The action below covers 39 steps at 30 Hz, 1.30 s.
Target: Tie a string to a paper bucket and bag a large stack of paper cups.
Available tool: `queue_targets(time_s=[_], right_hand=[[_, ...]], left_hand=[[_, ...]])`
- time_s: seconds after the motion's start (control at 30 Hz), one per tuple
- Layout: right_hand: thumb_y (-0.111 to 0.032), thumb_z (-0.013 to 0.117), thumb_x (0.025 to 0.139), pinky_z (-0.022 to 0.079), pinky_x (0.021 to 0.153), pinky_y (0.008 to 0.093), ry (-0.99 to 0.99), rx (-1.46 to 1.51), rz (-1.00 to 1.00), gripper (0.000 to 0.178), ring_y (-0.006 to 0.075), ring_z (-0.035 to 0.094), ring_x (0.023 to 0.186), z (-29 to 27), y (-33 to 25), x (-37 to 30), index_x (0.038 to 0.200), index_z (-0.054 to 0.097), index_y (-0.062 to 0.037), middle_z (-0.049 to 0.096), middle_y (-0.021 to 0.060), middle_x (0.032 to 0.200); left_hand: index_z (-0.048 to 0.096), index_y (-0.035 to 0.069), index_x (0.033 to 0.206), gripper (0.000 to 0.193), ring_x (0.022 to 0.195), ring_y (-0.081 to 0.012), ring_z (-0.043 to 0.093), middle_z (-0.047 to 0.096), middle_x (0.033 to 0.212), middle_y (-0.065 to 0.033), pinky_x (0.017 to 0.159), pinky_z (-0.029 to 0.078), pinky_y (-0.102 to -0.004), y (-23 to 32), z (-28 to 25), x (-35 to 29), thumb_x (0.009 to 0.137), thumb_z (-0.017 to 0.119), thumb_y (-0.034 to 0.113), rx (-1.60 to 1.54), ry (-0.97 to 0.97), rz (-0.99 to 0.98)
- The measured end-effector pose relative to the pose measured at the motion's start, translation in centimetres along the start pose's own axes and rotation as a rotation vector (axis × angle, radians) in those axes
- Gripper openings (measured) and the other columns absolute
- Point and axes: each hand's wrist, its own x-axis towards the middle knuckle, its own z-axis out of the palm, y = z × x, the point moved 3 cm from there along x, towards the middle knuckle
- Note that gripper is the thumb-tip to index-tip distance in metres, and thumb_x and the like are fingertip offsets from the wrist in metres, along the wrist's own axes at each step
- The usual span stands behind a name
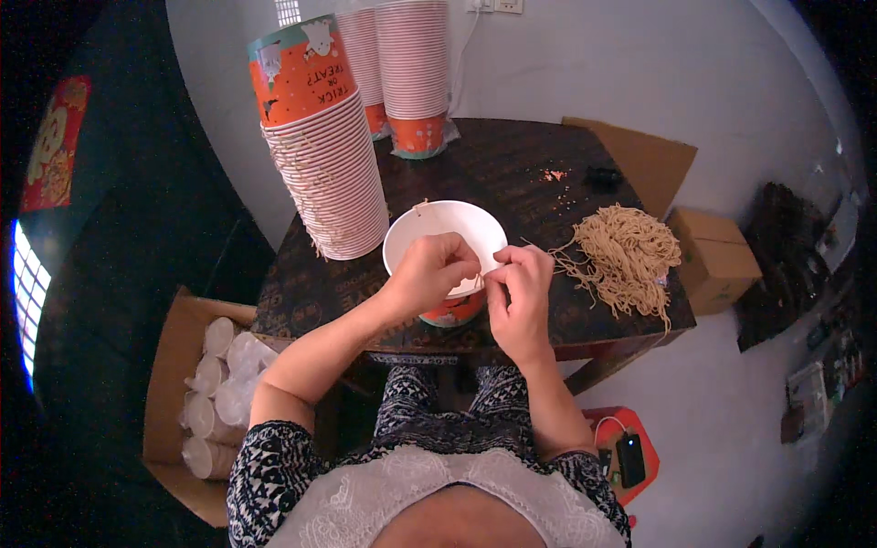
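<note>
A paper bucket [445, 219], white inside and orange outside, stands upright at the table's near edge. At its near right rim my left hand [432, 269] is closed in a pinch on a short bit of beige cord [480, 280]. My right hand [519, 297] meets it there, thumb and fingers pinched at the same rim; the cord between them is mostly hidden. A bit of cord pokes out at the bucket's far rim. Behind to the left rises a tall nested stack of buckets [329, 183], beige cords hanging along its side. A heap of loose cords [626, 256] lies to the right.
Two wrapped bucket stacks [416, 73] stand at the table's back by the wall. Orange crumbs [554, 174] lie near a small dark object. An open carton [164, 393] of white tubs sits at lower left, a closed carton [717, 260] at right. A red stool [644, 438] holds a phone.
</note>
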Motion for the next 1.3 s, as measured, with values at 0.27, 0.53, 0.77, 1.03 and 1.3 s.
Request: queue_targets(time_s=[0.27,0.53,0.77,1.03,1.3], right_hand=[[0.007,0.057,0.075,0.036,0.088,0.0431,-0.061,-0.120,-0.077,0.012,0.0332,0.044,0.101,-0.2,-1.0,-2.3,0.081,0.052,-0.0019,0.047,0.0148,0.104],[0.004,0.060,0.082,0.049,0.062,0.0310,-0.034,0.261,0.164,0.009,0.0225,0.059,0.077,-0.5,0.4,-0.9,0.087,0.054,-0.0007,0.057,0.0159,0.106],[0.003,0.056,0.086,0.048,0.058,0.0248,-0.158,0.756,0.601,0.006,0.0118,0.059,0.068,1.3,1.2,-1.4,0.091,0.054,0.0013,0.062,0.0120,0.100],[0.003,0.054,0.088,0.048,0.060,0.0271,-0.082,0.449,0.315,0.006,0.0146,0.059,0.066,1.5,1.5,-1.5,0.093,0.053,0.0006,0.060,0.0091,0.090],[0.007,0.050,0.088,0.046,0.050,0.0235,-0.141,0.597,0.323,0.009,0.0089,0.056,0.060,1.5,0.2,-1.3,0.094,0.052,0.0006,0.059,0.0107,0.105]], left_hand=[[0.061,-0.002,0.080,0.013,0.060,-0.0091,0.056,0.063,0.068,-0.0050,0.054,0.047,-0.0255,-1.5,-0.5,0.8,0.085,0.062,0.010,-0.018,0.004,-0.111],[0.065,-0.004,0.081,0.012,0.065,-0.0218,0.064,0.065,0.070,-0.0149,0.060,0.049,-0.0339,1.0,-1.1,0.9,0.079,0.064,0.007,0.139,-0.005,0.074],[0.065,-0.003,0.085,0.009,0.072,-0.0116,0.060,0.066,0.078,-0.0075,0.066,0.049,-0.0266,1.4,-1.1,0.1,0.081,0.064,0.005,0.154,-0.127,0.083],[0.063,-0.004,0.078,0.010,0.063,-0.0207,0.063,0.064,0.069,-0.0139,0.059,0.048,-0.0327,1.2,-1.0,-0.6,0.079,0.063,0.006,0.137,-0.082,0.103],[0.064,-0.001,0.085,0.009,0.069,-0.0077,0.056,0.064,0.074,-0.0026,0.060,0.045,-0.0248,1.5,-1.2,-0.5,0.082,0.066,0.008,0.110,0.034,0.061]])
